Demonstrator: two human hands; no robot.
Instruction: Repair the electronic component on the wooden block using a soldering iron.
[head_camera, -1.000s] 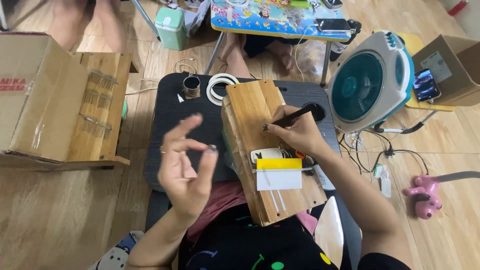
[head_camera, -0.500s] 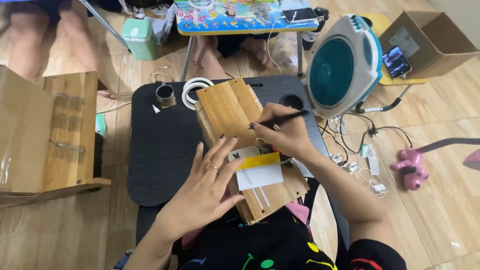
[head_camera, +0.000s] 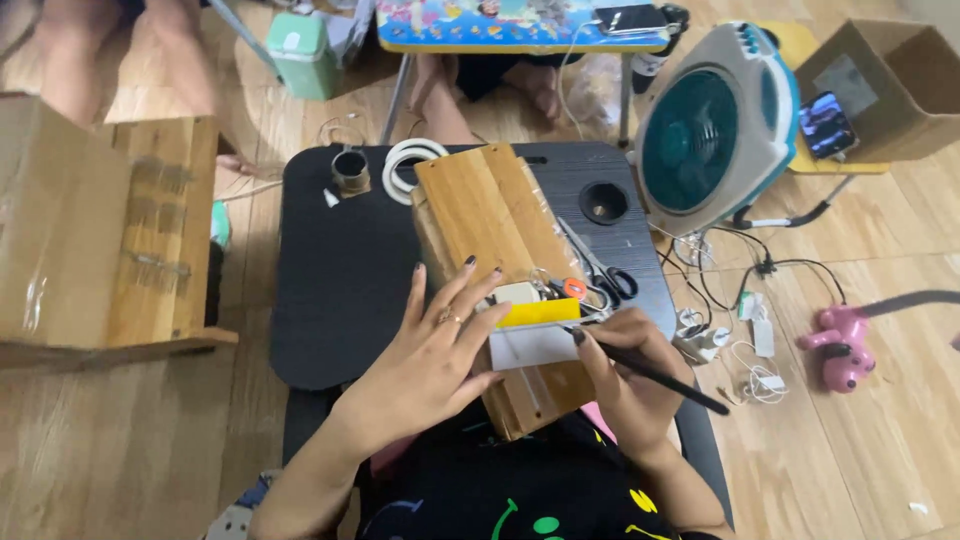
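My left hand (head_camera: 432, 345) lies flat with fingers spread on a long wooden board (head_camera: 487, 215) that rests on a black lap table (head_camera: 330, 280). Its fingertips touch a white and yellow card (head_camera: 532, 335) lying on the board. My right hand (head_camera: 622, 375) grips a thin black pen (head_camera: 660, 378), its tip at the card's right edge. Scissors (head_camera: 598, 270) with black handles lie just right of the board.
A white tape roll (head_camera: 400, 165) and a small metal cup (head_camera: 351, 170) sit at the table's far edge. A teal box fan (head_camera: 712, 125) stands to the right, cables and a pink toy (head_camera: 845, 340) on the floor. Cardboard and wooden boards (head_camera: 100, 230) lie left. Another person's legs (head_camera: 440, 95) are beyond.
My left hand came down from mid-air onto the board and card. My right hand drew back with the pen from the board's far part to the card.
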